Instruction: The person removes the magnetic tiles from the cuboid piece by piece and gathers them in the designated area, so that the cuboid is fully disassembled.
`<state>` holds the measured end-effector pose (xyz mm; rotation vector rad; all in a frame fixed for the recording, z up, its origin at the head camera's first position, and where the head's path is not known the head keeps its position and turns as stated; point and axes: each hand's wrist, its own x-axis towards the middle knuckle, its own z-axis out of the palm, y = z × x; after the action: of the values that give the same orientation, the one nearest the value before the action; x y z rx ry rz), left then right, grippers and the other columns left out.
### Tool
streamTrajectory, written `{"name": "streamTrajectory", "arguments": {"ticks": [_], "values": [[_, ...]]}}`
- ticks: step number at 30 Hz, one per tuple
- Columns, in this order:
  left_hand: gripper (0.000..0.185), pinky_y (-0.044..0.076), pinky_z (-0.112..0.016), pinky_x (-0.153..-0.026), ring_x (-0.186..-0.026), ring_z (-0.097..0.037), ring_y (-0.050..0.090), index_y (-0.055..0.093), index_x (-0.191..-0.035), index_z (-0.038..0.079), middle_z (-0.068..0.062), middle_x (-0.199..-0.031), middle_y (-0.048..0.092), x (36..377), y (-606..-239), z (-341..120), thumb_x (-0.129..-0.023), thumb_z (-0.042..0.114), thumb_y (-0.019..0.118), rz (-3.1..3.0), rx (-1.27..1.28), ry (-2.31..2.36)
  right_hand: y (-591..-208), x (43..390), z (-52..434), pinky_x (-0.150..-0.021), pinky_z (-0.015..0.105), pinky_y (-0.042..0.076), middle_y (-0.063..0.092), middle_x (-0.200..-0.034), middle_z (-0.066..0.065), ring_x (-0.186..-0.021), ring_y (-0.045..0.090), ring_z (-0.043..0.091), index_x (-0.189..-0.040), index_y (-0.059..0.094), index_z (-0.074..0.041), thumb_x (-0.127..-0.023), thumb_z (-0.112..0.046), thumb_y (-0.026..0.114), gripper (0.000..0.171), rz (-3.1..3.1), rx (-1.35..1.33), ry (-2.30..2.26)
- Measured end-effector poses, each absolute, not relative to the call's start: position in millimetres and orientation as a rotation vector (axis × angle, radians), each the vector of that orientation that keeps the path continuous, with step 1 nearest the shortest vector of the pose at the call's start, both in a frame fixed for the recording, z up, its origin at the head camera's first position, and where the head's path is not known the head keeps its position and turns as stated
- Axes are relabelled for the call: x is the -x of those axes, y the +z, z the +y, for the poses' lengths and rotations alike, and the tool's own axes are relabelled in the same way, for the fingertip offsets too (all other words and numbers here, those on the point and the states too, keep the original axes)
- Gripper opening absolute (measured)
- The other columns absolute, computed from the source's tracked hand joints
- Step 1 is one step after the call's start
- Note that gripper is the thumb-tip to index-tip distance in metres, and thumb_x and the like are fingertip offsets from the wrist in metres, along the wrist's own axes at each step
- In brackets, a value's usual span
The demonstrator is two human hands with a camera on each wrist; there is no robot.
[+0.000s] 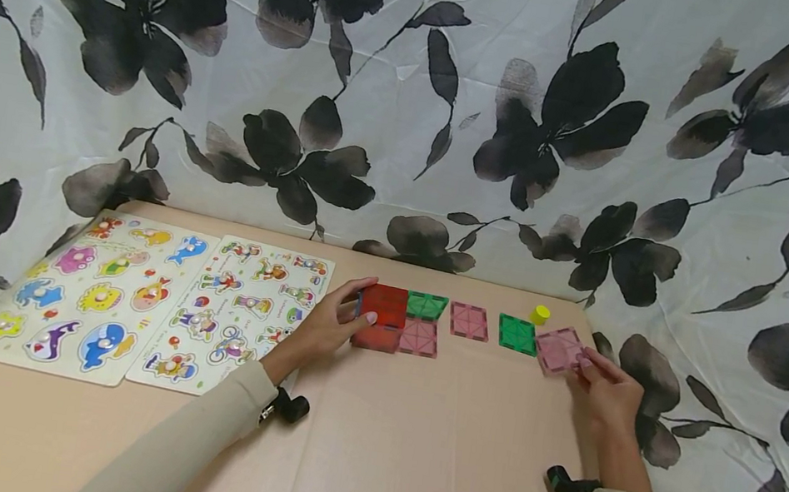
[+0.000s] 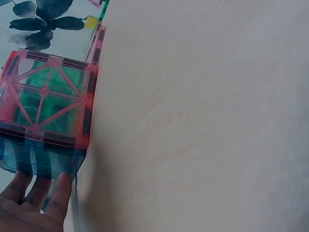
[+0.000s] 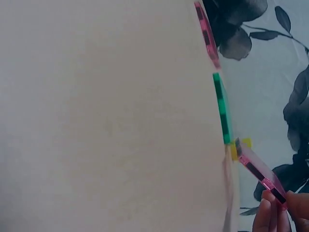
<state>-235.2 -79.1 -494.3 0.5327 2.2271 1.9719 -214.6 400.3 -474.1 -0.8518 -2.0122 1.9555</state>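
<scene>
head view: a partly built tile cube (image 1: 381,317) is being steadied by the left hand (image 1: 327,327), fingers curled around it; flat tiles (image 1: 469,321) are lying unassembled beyond, on the tan table (image 1: 411,450) before floral cloth (image 1: 415,98).
left wrist view: the fingers (image 2: 57,195) are pressing the cube's blue wall.
right wrist view: a pink tile (image 3: 258,172) is being pinched and tilted up by the right hand (image 3: 277,217).
</scene>
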Motion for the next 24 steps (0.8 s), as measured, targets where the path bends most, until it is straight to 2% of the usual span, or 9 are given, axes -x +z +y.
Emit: {"name": "streamTrajectory", "arguments": {"ticks": [11, 19, 21, 24], "values": [[0.062, 0.049, -0.052, -0.118, -0.155, -0.04, 0.042, 0.043, -0.161, 0.032, -0.007, -0.165, 0.044, 236.3, -496.6, -79.3, -0.106, 0.018, 0.068, 2.218, -0.518, 1.976, -479.2, 237.9, 418.2, -0.078, 0.019, 0.063, 0.066, -0.109, -0.011, -0.088, 0.072, 0.005, -0.146, 0.066, -0.017, -0.106, -0.009, 0.063, 0.041, -1.9, 1.036, 2.02], [0.062, 0.047, -0.053, -0.119, -0.155, -0.04, 0.043, 0.043, -0.161, 0.033, -0.007, -0.164, 0.045, 235.6, -495.9, -79.6, -0.106, 0.018, 0.067, 2.208, -0.515, 1.986, -479.8, 243.5, 425.8, -0.072, 0.024, 0.066, 0.073, -0.087, -0.011, -0.075, 0.076, 0.006, -0.147, 0.064, -0.008, -0.103, -0.001, 0.065, 0.044, -1.89, 1.014, 2.013], [0.062, 0.047, -0.053, -0.12, -0.155, -0.04, 0.043, 0.043, -0.161, 0.033, -0.006, -0.164, 0.045, 235.6, -495.7, -79.9, -0.106, 0.019, 0.067, 2.208, -0.516, 1.983, -478.8, 242.4, 424.0, -0.071, 0.024, 0.065, 0.072, -0.09, -0.01, -0.074, 0.075, 0.007, -0.146, 0.065, -0.007, -0.102, 0.0, 0.066, 0.044, -1.927, 1.01, 1.949], [0.062, 0.048, -0.054, -0.119, -0.155, -0.04, 0.043, 0.043, -0.161, 0.032, -0.007, -0.165, 0.044, 235.3, -495.6, -79.4, -0.106, 0.019, 0.068, 2.208, -0.519, 1.982, -476.3, 238.0, 420.1, -0.068, 0.019, 0.064, 0.073, -0.109, -0.002, -0.077, 0.072, 0.005, -0.144, 0.067, -0.009, -0.103, -0.005, 0.067, 0.042, -2.074, 1.0, 1.75]]}}
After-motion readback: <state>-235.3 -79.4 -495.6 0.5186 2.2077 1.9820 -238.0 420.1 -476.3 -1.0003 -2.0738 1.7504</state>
